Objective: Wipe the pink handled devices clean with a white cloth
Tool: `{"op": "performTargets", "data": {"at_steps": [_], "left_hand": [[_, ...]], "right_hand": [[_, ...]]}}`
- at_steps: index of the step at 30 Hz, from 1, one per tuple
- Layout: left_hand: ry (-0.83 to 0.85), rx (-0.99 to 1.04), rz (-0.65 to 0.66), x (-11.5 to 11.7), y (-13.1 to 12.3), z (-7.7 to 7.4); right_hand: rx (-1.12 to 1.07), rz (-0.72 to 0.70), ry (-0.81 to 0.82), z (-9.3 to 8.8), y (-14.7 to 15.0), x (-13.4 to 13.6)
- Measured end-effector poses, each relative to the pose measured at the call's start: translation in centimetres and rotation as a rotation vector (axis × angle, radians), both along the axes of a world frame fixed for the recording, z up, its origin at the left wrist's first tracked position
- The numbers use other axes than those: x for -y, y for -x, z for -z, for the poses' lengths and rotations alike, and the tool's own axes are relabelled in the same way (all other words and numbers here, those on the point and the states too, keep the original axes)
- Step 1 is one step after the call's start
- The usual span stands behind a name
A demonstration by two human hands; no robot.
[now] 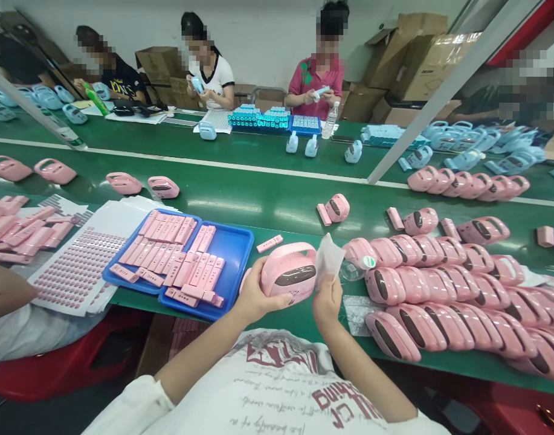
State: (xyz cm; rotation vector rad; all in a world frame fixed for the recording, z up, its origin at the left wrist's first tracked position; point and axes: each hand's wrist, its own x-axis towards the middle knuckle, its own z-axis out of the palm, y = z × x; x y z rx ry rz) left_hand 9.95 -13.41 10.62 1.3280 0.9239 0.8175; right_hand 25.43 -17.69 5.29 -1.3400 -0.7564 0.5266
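Observation:
My left hand (254,296) is wrapped round a pink handheld device (289,272) with a dark oval window, held just above the near edge of the green table. Beside it my right hand (327,300) pinches a small white cloth (328,261) against the device's right side. A blue tray (234,251) of pink oblong parts lies to the left of my hands. Rows of several identical pink devices (444,290) are stacked to the right.
A green conveyor belt (258,193) runs across, carrying scattered pink devices. Sticker sheets (77,266) and loose pink parts lie at left, near another person's arm (7,290). Three people sit opposite with blue devices and cardboard boxes behind. A small clear bottle (356,266) lies beside the stack.

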Motion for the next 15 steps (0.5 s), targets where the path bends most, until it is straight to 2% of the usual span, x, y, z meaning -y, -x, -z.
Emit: {"op": "performTargets", "data": {"at_steps": [2,3,6,8,11,15], "left_hand": [[-0.016,0.021,0.051,-0.2,0.0,-0.2],[-0.019,0.012,0.086,-0.3,0.0,-0.4],[-0.027,-0.114,0.207,-0.5,-0.2,-1.1],[-0.044,-0.242,0.277,-0.4,-0.3,-1.6],[-0.067,-0.328,0.345,-0.3,-0.5,-1.8],[-0.003,-0.171,0.463,-0.9,-0.7,-0.7]], "right_hand": [[-0.312,-0.059,0.109,-1.3,-0.1,-0.5],[-0.385,-0.112,0.128,-2.2,-0.2,-0.8],[-0.393,-0.204,0.145,-4.6,-1.1,-1.8],[-0.339,-0.221,0.169,-5.5,-1.8,-2.4],[-0.261,-0.261,0.239,-5.4,-2.5,-3.1],[-0.296,-0.361,0.379,-3.8,-2.7,-3.8]]}}
